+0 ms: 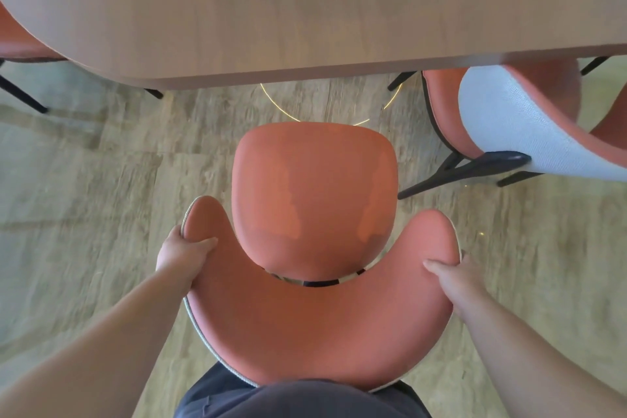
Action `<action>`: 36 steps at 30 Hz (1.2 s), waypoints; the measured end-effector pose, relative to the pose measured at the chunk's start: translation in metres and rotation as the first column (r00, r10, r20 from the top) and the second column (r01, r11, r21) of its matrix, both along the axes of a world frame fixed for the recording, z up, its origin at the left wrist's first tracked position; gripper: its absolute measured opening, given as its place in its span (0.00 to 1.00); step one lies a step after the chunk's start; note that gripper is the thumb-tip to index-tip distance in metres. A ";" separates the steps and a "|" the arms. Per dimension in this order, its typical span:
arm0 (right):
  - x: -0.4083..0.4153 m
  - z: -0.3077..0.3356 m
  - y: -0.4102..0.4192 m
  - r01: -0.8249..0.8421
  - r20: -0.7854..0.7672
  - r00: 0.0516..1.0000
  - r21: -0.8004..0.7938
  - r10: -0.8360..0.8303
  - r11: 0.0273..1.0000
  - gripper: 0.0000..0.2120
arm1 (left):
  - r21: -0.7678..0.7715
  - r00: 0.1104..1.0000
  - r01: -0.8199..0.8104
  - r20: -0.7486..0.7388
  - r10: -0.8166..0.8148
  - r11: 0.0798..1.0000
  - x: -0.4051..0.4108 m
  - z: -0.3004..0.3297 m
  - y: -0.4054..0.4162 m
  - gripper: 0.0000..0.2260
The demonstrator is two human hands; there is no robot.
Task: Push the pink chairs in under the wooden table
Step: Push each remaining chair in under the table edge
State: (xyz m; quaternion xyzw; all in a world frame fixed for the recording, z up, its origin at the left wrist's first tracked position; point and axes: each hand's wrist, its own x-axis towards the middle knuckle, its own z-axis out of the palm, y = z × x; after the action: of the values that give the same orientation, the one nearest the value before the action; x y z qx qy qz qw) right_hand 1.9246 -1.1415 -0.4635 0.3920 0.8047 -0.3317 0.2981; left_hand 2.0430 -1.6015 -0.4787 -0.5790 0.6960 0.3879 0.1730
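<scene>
Directly below me stands a pink chair (315,187) with a curved backrest, its seat facing the wooden table (305,10). The seat's front edge stops short of the table edge, with a strip of floor between them. My left hand (181,256) grips the left wing of the backrest. My right hand (456,276) grips the right wing, thumb on the pink padding. A second pink chair (451,112) with a pale grey back shell sits at the right, partly under the table. A third pink chair (17,34) shows at the far left, mostly hidden by the tabletop.
The floor (101,197) is pale wood-look planking. Black chair legs (451,176) of the right chair splay out close to the held chair's right side. Another black leg (23,95) angles out at the left. My dark-clothed body is against the backrest.
</scene>
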 end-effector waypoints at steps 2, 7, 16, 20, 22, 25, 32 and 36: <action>0.001 -0.001 0.002 -0.001 -0.033 0.999 -0.004 0.001 1.000 0.20 | -0.015 1.000 0.020 0.004 -0.020 1.000 0.001 -0.001 0.000 0.15; 0.001 -0.001 0.006 -0.059 -0.095 0.994 0.027 0.061 0.998 0.18 | -0.029 0.999 0.036 -0.007 -0.036 0.999 0.004 0.000 0.002 0.12; -0.052 0.015 0.004 -0.122 -0.136 0.983 0.022 0.124 0.992 0.28 | -0.063 0.997 0.040 -0.069 -0.045 0.997 -0.028 0.019 -0.005 0.08; -0.083 0.019 -0.003 -0.132 -0.158 0.979 -0.002 0.130 0.991 0.29 | -0.081 0.995 0.051 -0.080 -0.058 0.995 -0.049 0.027 -0.010 0.09; -0.100 0.020 -0.011 -0.135 -0.168 0.977 -0.021 0.129 0.991 0.26 | -0.084 0.994 0.048 -0.092 -0.056 0.995 -0.062 0.029 -0.016 0.09; -0.125 0.023 -0.024 -0.140 -0.202 0.971 -0.029 0.131 0.990 0.16 | -0.091 0.992 0.044 -0.114 -0.055 0.995 -0.084 0.028 -0.028 0.08; -0.179 0.016 -0.055 -0.181 -0.253 0.951 0.011 0.178 0.983 0.15 | -0.063 0.988 0.015 -0.152 -0.024 0.998 -0.132 0.015 -0.058 0.09; -0.210 0.013 -0.073 -0.190 -0.249 0.951 0.008 0.186 0.982 0.20 | -0.055 0.985 -0.003 -0.170 -0.006 0.999 -0.156 0.009 -0.075 0.08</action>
State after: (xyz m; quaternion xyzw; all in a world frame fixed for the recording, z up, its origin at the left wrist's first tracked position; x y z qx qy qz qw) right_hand 1.7143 -1.2149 -0.4509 0.2667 0.8666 -0.3546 0.2284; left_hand 1.8869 -1.6761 -0.4697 -0.5477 0.7190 0.4165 0.0975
